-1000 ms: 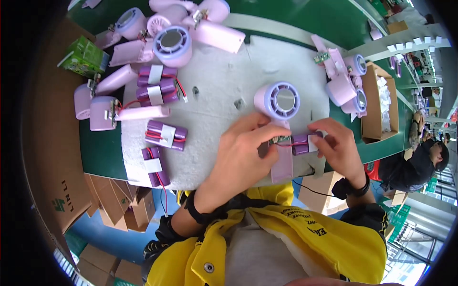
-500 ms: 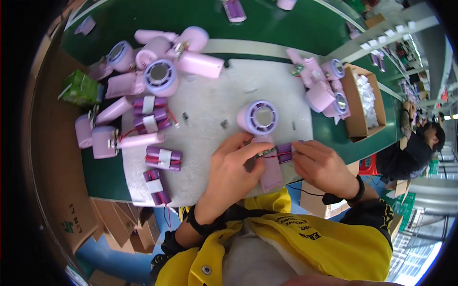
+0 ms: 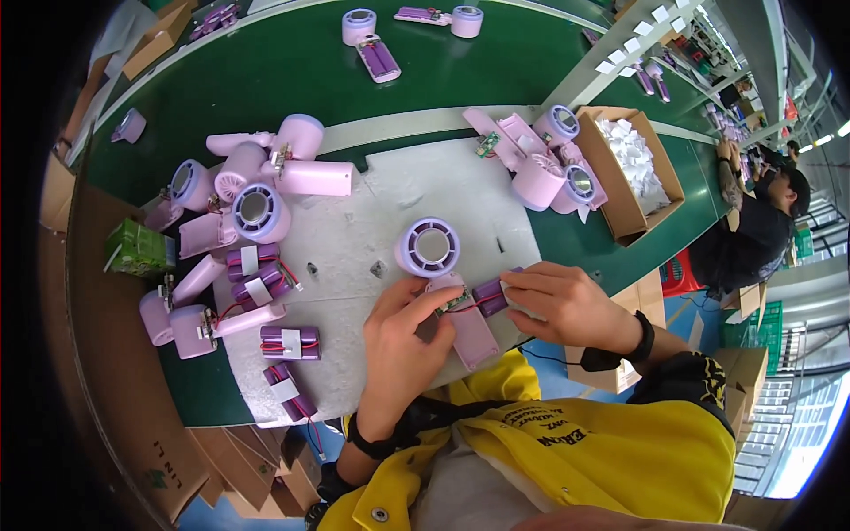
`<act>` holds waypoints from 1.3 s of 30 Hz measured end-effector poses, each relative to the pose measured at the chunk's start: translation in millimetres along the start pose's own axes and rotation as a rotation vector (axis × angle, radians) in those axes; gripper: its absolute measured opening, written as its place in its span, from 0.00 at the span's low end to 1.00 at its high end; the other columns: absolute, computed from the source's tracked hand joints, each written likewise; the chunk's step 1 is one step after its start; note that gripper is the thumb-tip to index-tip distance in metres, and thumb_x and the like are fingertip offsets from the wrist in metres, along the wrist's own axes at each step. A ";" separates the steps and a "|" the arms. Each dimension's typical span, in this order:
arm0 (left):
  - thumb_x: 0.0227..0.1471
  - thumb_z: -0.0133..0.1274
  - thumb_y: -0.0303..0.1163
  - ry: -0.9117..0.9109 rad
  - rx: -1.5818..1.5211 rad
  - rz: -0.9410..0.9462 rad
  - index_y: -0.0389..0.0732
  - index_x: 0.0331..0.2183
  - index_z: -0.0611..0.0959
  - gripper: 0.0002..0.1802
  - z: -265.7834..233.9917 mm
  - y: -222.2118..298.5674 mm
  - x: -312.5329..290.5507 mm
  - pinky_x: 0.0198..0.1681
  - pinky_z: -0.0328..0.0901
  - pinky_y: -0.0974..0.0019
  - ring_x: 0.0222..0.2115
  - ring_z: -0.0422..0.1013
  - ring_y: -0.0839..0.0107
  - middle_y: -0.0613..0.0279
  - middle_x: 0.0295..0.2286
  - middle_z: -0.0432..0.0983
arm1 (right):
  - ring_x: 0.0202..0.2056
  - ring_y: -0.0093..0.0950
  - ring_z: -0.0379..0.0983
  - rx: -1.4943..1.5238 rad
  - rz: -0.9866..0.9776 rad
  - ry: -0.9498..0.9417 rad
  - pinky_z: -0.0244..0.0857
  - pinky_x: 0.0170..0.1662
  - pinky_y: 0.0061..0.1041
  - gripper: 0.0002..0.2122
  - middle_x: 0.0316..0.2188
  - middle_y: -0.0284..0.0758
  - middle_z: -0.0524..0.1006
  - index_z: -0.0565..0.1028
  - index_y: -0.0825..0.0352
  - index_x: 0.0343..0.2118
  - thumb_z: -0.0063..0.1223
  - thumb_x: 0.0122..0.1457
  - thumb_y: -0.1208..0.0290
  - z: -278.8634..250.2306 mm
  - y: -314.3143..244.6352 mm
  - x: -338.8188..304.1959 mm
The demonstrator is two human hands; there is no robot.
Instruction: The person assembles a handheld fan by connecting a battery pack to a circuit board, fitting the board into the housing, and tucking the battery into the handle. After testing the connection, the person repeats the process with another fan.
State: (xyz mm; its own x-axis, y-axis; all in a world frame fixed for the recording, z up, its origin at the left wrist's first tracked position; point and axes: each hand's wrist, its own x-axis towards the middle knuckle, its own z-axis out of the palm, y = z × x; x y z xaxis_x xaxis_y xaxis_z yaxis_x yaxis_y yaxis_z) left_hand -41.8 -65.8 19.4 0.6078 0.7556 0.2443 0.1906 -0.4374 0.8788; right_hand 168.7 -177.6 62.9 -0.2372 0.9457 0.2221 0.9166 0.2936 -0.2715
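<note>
My left hand point(image 3: 403, 341) is closed on a pink handheld fan with a round lilac head point(image 3: 428, 248), pinching it where the head meets the opened handle point(image 3: 471, 338). Near the thumb and fingertips a small green circuit board point(image 3: 453, 301) shows, with a red wire running from it. That wire leads toward a purple battery pack point(image 3: 490, 296), which my right hand point(image 3: 560, 305) grips by its outer end, tilted just beside the handle. The right fingertips partly cover the pack and something whitish on it.
More purple battery packs point(image 3: 290, 342) with white pads lie left on the grey mat point(image 3: 354, 230). Pink fan parts point(image 3: 257, 212) are heaped at far left, others point(image 3: 538, 177) at right. A carton of white pieces point(image 3: 633, 221) stands right; another person point(image 3: 753, 221) sits beyond.
The view has shifted, so the bench things appear further left and more of the far bench shows. The fan handle now slants more. Both hands keep their holds.
</note>
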 end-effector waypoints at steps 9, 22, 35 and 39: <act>0.38 0.58 0.19 0.016 -0.023 0.014 0.44 0.38 0.86 0.20 4.9 0.1 -0.2 0.36 0.70 0.65 0.33 0.76 0.59 0.54 0.35 0.78 | 0.35 0.32 0.78 0.108 -0.005 0.037 0.74 0.37 0.28 0.06 0.41 0.39 0.79 0.79 0.69 0.28 0.64 0.47 0.77 0.6 9.8 -3.7; 0.37 0.60 0.21 -0.004 -0.034 -0.026 0.48 0.37 0.87 0.20 2.8 -2.2 -0.9 0.38 0.71 0.61 0.33 0.75 0.58 0.54 0.35 0.77 | 0.39 0.36 0.74 -0.156 0.042 -0.022 0.72 0.42 0.30 0.08 0.42 0.41 0.74 0.74 0.71 0.31 0.59 0.47 0.81 11.4 -14.5 -5.7; 0.39 0.57 0.20 -0.001 -0.002 -0.011 0.43 0.38 0.86 0.19 2.3 -3.5 0.6 0.36 0.69 0.66 0.32 0.76 0.61 0.55 0.35 0.78 | 0.33 0.33 0.72 0.361 0.270 -0.144 0.67 0.36 0.25 0.06 0.44 0.40 0.70 0.71 0.70 0.30 0.54 0.50 0.83 -20.1 13.2 4.7; 0.37 0.60 0.22 0.018 -0.039 -0.030 0.47 0.37 0.87 0.20 4.0 -3.1 -0.9 0.38 0.71 0.61 0.33 0.75 0.58 0.54 0.35 0.77 | 0.29 0.22 0.70 0.634 0.498 0.081 0.64 0.33 0.20 0.04 0.41 0.36 0.74 0.73 0.70 0.32 0.51 0.53 0.81 -51.5 54.0 -4.9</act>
State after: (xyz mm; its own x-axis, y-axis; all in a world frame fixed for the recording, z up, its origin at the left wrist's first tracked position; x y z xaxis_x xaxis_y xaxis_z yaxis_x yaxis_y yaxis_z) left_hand -39.9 -67.1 14.8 0.5886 0.7765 0.2248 0.1777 -0.3955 0.9011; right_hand 235.9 -173.6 95.4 0.1968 0.9804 -0.0040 0.5455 -0.1129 -0.8305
